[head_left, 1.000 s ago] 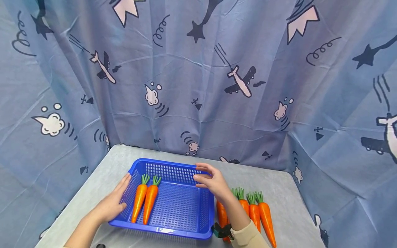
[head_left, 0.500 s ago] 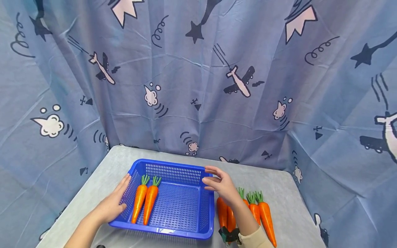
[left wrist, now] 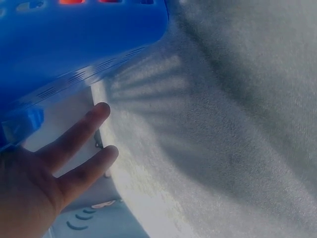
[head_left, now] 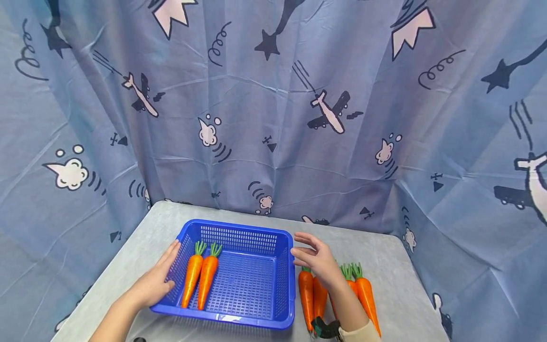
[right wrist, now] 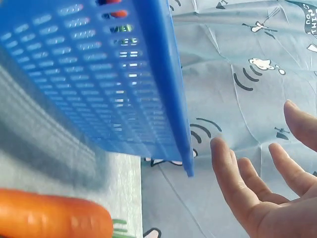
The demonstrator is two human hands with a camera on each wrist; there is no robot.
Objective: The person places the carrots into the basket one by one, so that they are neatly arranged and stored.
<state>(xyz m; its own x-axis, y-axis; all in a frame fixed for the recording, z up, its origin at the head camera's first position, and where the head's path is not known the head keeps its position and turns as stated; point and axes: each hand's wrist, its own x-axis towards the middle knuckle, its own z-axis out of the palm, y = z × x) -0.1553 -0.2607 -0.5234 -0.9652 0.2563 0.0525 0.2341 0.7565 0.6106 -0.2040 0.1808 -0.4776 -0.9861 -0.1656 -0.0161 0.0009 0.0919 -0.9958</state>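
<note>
A blue plastic basket (head_left: 239, 319) with slotted walls stands on the table, two orange carrots (head_left: 192, 280) with green tops lying side by side along its left part. My left hand (head_left: 151, 282) rests against the basket's left wall, fingers straight; in the left wrist view its spread fingers show beside the blue wall. Just past the right rim, my right hand (head_left: 318, 259) hovers with loosely bent fingers and nothing in them. Under and beside the right forearm lie several more carrots (head_left: 306, 294), partly hidden by the arm. One carrot (right wrist: 54, 218) also shows below the basket in the right wrist view.
The grey table (head_left: 384, 256) reaches to a blue patterned curtain (head_left: 273, 118) that hangs at the back and both sides. A small dark round object (head_left: 139, 339) sits at the near left edge. A dark band (head_left: 325, 327) is on my right wrist.
My right hand has moved rightward from above the basket's back right corner to outside its right rim, over the loose carrots. The left hand and the two carrots in the basket stay put.
</note>
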